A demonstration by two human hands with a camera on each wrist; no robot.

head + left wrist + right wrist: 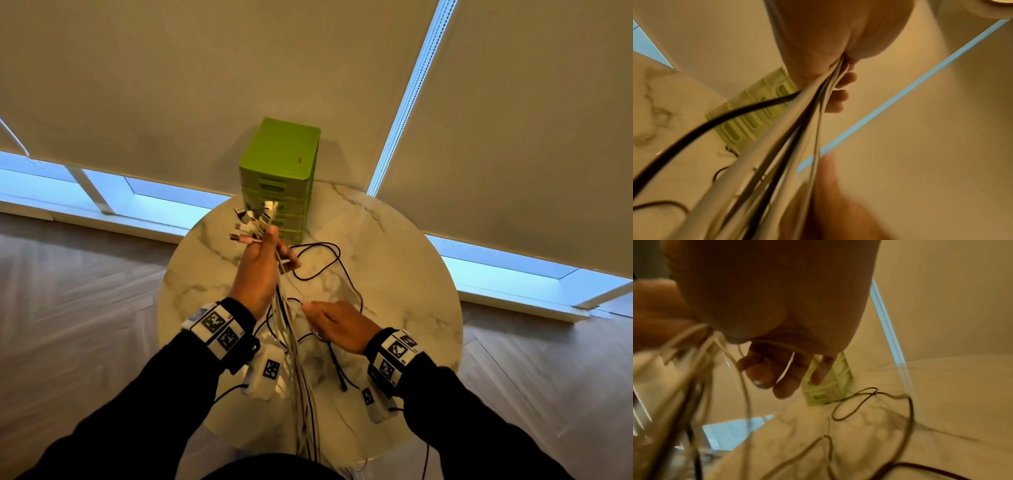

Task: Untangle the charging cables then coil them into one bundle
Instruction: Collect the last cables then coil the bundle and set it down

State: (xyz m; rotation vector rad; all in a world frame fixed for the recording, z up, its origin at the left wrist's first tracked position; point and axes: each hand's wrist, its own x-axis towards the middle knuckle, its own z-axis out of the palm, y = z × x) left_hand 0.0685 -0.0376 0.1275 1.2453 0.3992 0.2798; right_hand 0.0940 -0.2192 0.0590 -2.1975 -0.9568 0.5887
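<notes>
Over round marble table (394, 240), gripping white charging cables (294, 346) in left hand (258, 274), hooking them with right hand (337, 323); may cinch thin black cable (911, 410) into knots if tugged.

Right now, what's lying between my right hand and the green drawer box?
A loose loop of black cable lies on the marble table between the right hand and the green drawer box. Head and right wrist views both show it.

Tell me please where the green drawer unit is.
Head view: the green drawer unit stands at the far edge of the marble table, just beyond the left hand.
</notes>
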